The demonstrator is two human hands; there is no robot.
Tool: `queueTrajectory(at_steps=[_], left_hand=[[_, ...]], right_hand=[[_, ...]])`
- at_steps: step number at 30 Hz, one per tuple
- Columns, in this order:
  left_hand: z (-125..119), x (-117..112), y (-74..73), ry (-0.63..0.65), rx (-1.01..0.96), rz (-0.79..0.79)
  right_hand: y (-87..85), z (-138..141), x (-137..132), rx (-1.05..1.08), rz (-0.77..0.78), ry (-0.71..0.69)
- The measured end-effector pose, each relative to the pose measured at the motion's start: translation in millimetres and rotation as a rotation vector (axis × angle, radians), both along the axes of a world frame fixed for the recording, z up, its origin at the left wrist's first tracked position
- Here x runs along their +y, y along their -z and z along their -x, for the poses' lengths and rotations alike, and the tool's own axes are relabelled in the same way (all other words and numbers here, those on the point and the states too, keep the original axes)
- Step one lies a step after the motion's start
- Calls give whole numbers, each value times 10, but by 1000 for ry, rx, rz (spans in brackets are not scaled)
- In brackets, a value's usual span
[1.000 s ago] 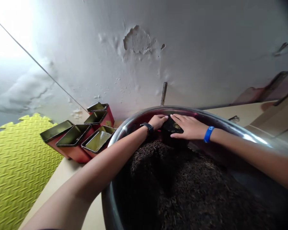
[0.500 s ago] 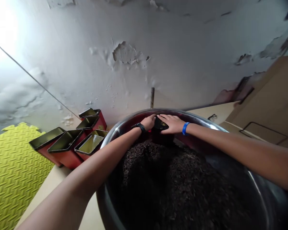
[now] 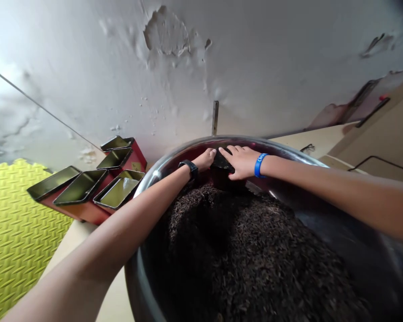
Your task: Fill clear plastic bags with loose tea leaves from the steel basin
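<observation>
Beyond the dark loose tea [image 3: 255, 259] heaped in the steel basin [image 3: 147, 179], a black tin [image 3: 221, 162] sits at the far rim (left hand [image 3: 206, 158] curled against its side, right hand [image 3: 242, 161] spread over its top), open red tins [image 3: 83, 192] farther left

Both arms reach far forward, left hand [image 3: 206, 159] close beside the flat right hand [image 3: 243, 161].

Beige tabletop [image 3: 82, 235]: steel basin [image 3: 147, 183] on it, open red tins [image 3: 83, 197] clustered just beside
</observation>
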State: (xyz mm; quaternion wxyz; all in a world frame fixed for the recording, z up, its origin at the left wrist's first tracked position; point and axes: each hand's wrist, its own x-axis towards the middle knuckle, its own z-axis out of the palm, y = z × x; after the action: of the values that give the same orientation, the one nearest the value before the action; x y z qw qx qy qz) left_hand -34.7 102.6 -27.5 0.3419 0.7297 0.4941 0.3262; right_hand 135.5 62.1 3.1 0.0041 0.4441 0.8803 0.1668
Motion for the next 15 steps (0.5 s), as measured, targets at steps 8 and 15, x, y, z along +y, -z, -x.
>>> queueTrajectory(at_steps=[8,15], left_hand=[[16,-127,-34,-27,-1,-17],[46,-183,10,0,-99,53]], right_hand=[[-54,64,16,120,88,-55],[-1023,256,63,1002,138,-393]])
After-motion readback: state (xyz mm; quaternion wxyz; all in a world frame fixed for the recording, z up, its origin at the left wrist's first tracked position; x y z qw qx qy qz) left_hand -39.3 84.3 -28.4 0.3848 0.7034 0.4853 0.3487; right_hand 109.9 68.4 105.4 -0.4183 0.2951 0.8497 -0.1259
